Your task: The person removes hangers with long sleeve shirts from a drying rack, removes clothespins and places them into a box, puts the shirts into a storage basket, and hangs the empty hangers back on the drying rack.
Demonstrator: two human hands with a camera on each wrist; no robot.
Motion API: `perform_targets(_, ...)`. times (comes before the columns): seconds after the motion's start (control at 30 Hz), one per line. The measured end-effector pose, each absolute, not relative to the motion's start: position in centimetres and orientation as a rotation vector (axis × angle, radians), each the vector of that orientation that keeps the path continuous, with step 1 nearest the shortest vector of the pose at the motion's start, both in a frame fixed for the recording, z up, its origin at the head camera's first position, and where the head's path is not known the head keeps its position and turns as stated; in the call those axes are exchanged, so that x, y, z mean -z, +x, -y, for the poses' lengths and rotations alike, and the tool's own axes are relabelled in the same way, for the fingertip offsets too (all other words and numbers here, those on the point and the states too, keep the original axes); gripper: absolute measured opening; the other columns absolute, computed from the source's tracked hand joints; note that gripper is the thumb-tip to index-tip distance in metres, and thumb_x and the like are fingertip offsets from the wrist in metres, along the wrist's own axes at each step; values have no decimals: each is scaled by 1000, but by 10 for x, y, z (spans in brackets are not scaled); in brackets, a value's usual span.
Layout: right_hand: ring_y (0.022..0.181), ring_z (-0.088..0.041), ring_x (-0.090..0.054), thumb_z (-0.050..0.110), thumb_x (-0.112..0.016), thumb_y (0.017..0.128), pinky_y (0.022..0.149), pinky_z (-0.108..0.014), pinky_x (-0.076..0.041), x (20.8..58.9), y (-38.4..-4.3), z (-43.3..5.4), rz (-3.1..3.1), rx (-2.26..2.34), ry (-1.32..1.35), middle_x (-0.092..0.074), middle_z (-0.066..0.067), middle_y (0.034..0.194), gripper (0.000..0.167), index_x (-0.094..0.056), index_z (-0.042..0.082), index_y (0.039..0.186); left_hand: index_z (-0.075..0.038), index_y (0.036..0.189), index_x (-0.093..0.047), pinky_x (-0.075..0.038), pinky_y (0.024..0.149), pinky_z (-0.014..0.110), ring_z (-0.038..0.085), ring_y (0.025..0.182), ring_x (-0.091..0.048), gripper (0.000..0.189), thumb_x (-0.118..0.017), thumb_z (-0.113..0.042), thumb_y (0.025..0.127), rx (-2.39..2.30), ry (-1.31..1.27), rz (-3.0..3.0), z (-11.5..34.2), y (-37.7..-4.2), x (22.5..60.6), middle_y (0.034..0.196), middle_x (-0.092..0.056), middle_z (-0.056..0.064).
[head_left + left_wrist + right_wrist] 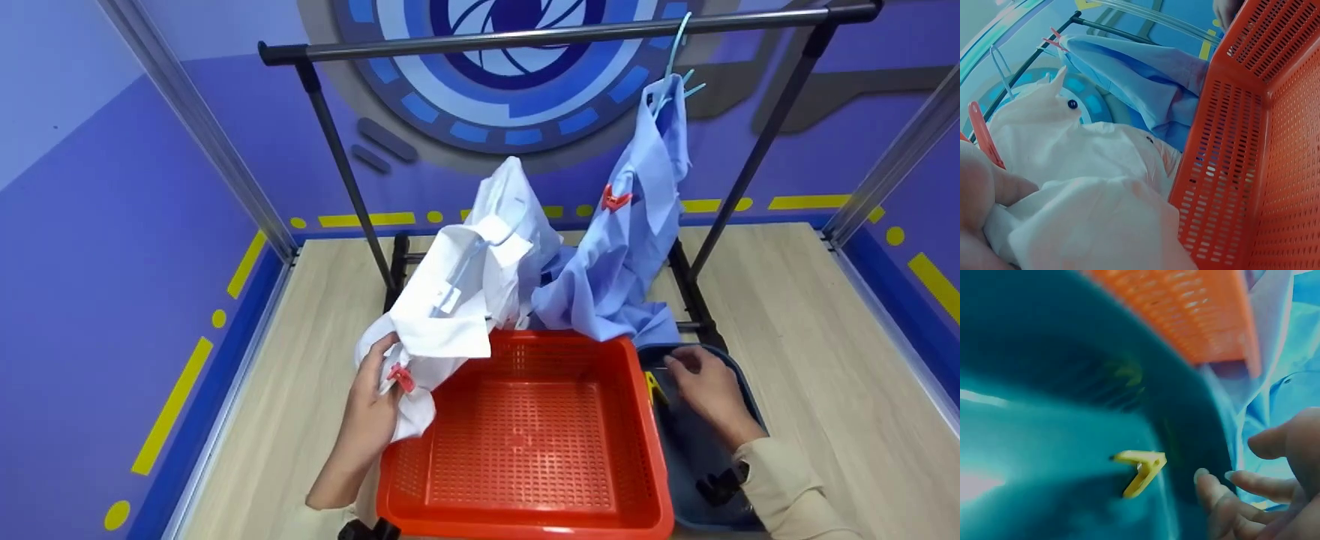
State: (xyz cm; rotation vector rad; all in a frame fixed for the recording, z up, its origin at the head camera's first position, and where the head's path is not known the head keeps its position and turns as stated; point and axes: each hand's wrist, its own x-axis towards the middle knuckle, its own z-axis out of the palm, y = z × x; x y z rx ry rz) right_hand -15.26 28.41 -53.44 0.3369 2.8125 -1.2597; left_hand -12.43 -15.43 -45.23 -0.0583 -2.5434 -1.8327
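Observation:
My left hand [375,401] grips the lower edge of a white shirt [439,322], lifted above the left side of the red basket. A red clothespin [401,377] is by the fingers on the shirt's bunched cloth. My right hand [709,386] hovers over the far end of the dark blue basin [694,450], its fingers loosely bent and nothing between them. In the right wrist view, a yellow clothespin [1143,469] lies in the basin, a little apart from the fingertips [1202,473].
A light blue shirt [637,217] with a red clothespin [615,199] hangs by a pale blue hanger [679,45] from the dark rack [480,45]. The red basket [517,450] stands in front, beside the basin. Purple walls [75,262] enclose the wooden surface [825,360].

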Motion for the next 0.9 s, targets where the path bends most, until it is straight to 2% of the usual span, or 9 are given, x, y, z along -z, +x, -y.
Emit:
perform_targets(0.13,65,-16,-66,28,-52,98,60,-24,-51,522,-151,-274,-2818,1402,379,-63,-24,111,36,-57,1,121,-18,143,-40,-36,108,50,27,125,-43,51,-49,-2,95,1753,-20,2557,148,-123,452,143,-41,9)
perform_targets(0.3,63,-6,-63,26,-56,97,60,-19,-51,505,-147,-256,-2873,1524,387,-66,-19,105,28,-62,3,112,-19,141,-43,-41,98,43,26,115,-46,49,-52,-5,95,1684,77,2588,139,-122,454,128,-46,11)
perform_targets(0.5,67,-11,-63,30,-55,98,58,-19,-50,486,-139,-234,-2885,1622,292,-66,-14,100,27,-64,6,107,-18,136,-46,-41,100,43,25,114,-47,46,-55,-4,93,1698,143,2579,129,-121,456,127,-47,9)
perform_targets(0.63,66,-14,-62,30,-56,97,56,-22,-48,476,-135,-221,-2838,1697,238,-67,-13,96,26,-64,7,106,-14,131,-50,-40,96,40,24,110,-47,44,-57,0,90,1669,140,2555,122,-120,458,123,-49,9)
perform_targets(0.77,65,-18,-62,26,-58,97,61,-24,-50,469,-132,-206,-2777,1778,185,-69,-9,89,19,-65,9,102,-13,128,-52,-42,93,39,23,107,-48,45,-60,4,87,1633,129,2542,115,-117,460,119,-50,10)
perform_targets(0.9,58,-18,-61,19,-61,95,58,-24,-49,464,-131,-190,-2714,1871,119,-69,-5,80,14,-66,6,95,-12,126,-53,-43,91,38,22,104,-51,48,-63,7,83,1564,106,2529,109,-114,463,115,-51,10)
